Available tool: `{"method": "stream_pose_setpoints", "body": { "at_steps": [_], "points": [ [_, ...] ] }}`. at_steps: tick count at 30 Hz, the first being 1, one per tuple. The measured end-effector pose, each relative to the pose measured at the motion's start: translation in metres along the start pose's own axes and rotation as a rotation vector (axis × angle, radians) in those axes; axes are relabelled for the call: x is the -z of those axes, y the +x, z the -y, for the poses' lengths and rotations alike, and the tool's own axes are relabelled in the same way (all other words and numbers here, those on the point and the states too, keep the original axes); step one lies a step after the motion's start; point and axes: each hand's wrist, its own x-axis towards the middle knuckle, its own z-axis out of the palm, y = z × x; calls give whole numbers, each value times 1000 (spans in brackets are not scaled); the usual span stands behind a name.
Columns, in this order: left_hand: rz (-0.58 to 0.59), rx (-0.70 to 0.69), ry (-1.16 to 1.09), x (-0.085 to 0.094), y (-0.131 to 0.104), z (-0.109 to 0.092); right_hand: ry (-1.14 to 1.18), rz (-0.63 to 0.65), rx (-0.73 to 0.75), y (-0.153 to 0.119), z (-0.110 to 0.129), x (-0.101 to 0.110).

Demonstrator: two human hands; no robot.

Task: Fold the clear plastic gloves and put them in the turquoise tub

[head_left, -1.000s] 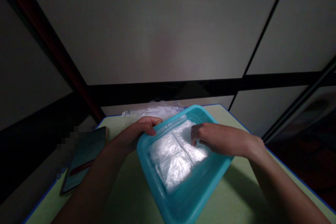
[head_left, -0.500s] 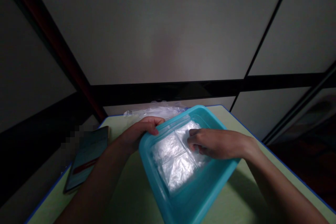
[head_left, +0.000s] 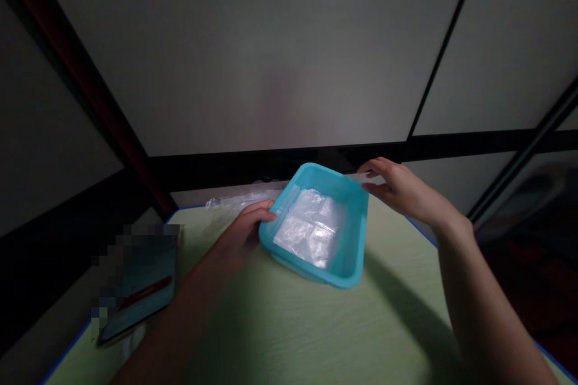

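My left hand (head_left: 253, 219) grips the left rim of a turquoise plastic basin (head_left: 352, 267), thumb over the edge and the other fingers beneath. The basin is tilted toward me above the table. Inside lies a folded clear plastic bag (head_left: 311, 222), flat against the bottom, with crease lines across it. Just off the basin's far right corner is my right hand (head_left: 388, 183), its fingers apart and nothing in them. Whether its fingertips touch the rim I cannot tell.
The light green table (head_left: 289, 331) has a blue edge. Crumpled clear plastic (head_left: 230, 204) lies at its back left. A tablet (head_left: 149, 289), partly blurred out, rests at the left. Pale cabinet panels (head_left: 271, 72) with a black band stand behind the table.
My right hand has left the plastic bag and moved up and right, fingers opening. The basin has turned and moved farther from me, still in my left hand.
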Motion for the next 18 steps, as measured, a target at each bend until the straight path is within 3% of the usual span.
{"method": "stream_pose_setpoints", "body": {
  "at_steps": [4,11,18],
  "points": [
    [-64,-46,-117,-26,18,18,122,107,-188,3,-19,-3],
    [-139,-36,-230,-75,49,42,50,96,-285,10,-46,-13],
    [-197,3,-280,-96,58,53,-39,127,-318,13,-63,-23]
  ]
}}
